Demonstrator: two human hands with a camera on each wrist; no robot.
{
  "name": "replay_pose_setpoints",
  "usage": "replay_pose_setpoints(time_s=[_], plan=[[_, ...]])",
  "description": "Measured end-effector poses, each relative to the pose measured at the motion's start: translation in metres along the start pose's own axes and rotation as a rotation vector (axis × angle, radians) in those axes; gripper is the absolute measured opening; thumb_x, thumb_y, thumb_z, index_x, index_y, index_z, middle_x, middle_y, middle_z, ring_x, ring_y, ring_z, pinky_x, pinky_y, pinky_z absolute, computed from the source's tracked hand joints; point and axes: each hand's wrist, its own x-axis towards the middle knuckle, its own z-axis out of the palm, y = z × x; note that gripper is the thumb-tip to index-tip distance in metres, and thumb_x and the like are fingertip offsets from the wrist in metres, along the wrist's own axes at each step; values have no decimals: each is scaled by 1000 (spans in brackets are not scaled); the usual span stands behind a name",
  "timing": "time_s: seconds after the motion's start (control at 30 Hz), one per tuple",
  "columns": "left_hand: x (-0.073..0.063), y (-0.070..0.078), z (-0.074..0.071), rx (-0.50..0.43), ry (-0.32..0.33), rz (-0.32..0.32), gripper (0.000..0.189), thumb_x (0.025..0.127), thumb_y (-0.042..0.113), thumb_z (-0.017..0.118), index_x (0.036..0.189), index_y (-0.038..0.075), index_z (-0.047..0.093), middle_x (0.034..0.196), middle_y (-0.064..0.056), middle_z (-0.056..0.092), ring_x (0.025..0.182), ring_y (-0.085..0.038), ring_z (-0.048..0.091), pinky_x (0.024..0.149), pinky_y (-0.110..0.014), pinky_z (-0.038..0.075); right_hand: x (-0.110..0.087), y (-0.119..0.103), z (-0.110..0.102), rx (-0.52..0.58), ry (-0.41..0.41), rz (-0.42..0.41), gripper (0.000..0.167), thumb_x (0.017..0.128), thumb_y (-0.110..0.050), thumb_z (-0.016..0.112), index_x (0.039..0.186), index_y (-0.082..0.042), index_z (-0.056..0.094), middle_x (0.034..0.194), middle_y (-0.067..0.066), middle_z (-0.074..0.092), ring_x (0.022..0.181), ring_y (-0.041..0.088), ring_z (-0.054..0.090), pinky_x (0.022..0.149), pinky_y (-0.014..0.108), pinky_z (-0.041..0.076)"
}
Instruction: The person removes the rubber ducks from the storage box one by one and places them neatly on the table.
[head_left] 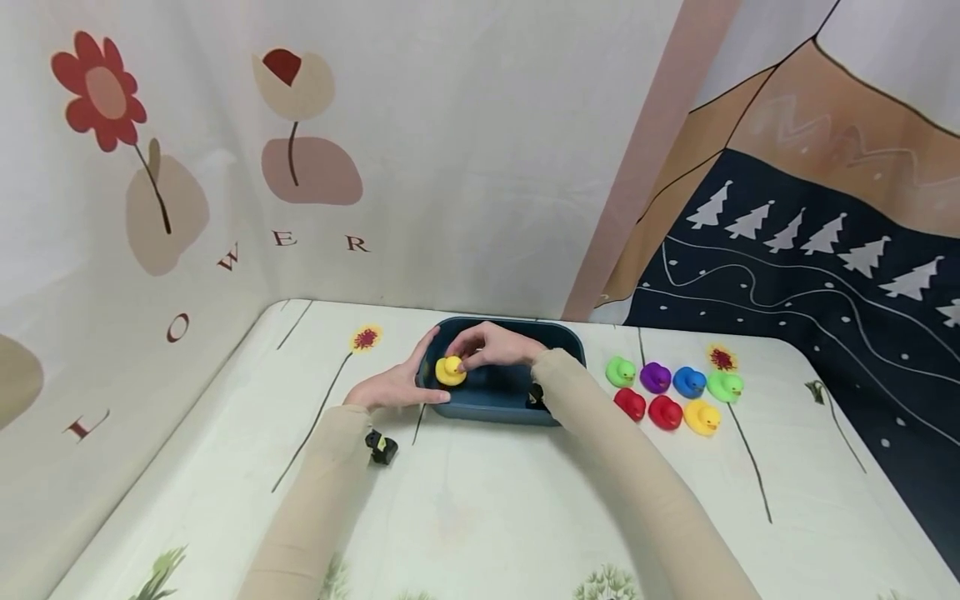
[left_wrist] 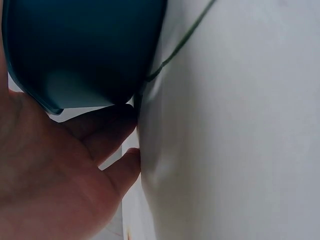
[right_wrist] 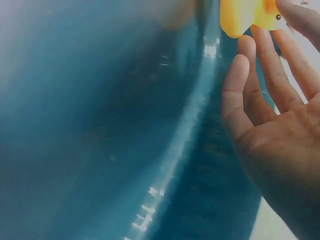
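Note:
My right hand [head_left: 501, 345] reaches over a dark blue plastic tub [head_left: 491, 412] and pinches a yellow rubber duck [head_left: 450, 372] near the tub's left end. In the right wrist view, thumb and fingertips meet on the duck [right_wrist: 245, 15] at the top edge, partly out of frame. My left hand [head_left: 396, 385] holds the tub's left end, the thumb along the near rim and the other fingers around the outer wall. The left wrist view has that palm [left_wrist: 55, 165] against the tub's corner [left_wrist: 80, 90], with the lower fingers bent beside the white cloth.
Right of the tub, several rubber ducks sit in two rows, among them a purple duck [head_left: 656, 377], a blue duck [head_left: 689, 382], a red duck [head_left: 665, 412] and another yellow duck [head_left: 702, 417]. A printed cloth [head_left: 480, 517] covers the table; a fabric wall [head_left: 465, 167] rises behind.

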Motion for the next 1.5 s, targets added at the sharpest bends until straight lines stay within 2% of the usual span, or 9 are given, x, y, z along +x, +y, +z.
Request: replay_pose_setpoints(time_s=[0.17,0.37,0.63,0.9,1.03,1.23,1.5], plan=[[1,0,0,-1,3,1,110,87,36,71,152,30,-17,159,-18,1,136,-44,26,108,-63,21,-4,-8,-10,20,33,-20,26,90,-4,67,116,1,66,110,7,65,92,23,57,85,30,51],[1,0,1,1,8,-22,110,87,39,71,152,31,-16,159,-18,1,136,-45,26,106,-65,21,-12,-15,-22,59,72,-34,27,90,-3,67,116,3,65,110,10,66,92,24,60,86,33,52],[1,-2,2,2,20,-23,112,84,42,73,153,32,-15,159,-17,2,135,-45,26,105,-66,23,-24,-24,-34,24,106,-36,29,89,-5,69,117,1,67,110,10,67,93,25,61,86,33,52],[1,0,3,-11,17,-17,113,84,43,74,153,31,-15,159,-18,1,138,-43,20,107,-65,20,-36,-29,-44,-12,146,-60,28,89,-6,68,116,2,67,109,9,68,93,24,60,86,33,51],[1,0,3,-13,20,-10,112,84,41,74,153,31,-14,158,-20,4,137,-44,20,107,-65,22,-46,-35,-48,-23,171,-68,27,90,-7,68,116,1,67,109,7,67,95,24,59,87,33,51],[1,0,3,13,35,-9,113,82,44,74,153,33,-13,156,-22,11,135,-44,25,105,-64,26,-66,-43,-56,32,253,-77,28,91,-6,67,118,2,66,112,11,66,98,27,59,86,36,51],[1,-1,3,13,27,5,113,83,43,74,153,32,-14,159,-19,3,138,-44,21,106,-64,23,-92,-40,-62,50,307,-24,28,90,-8,68,117,1,66,111,12,66,96,38,58,83,38,53]])
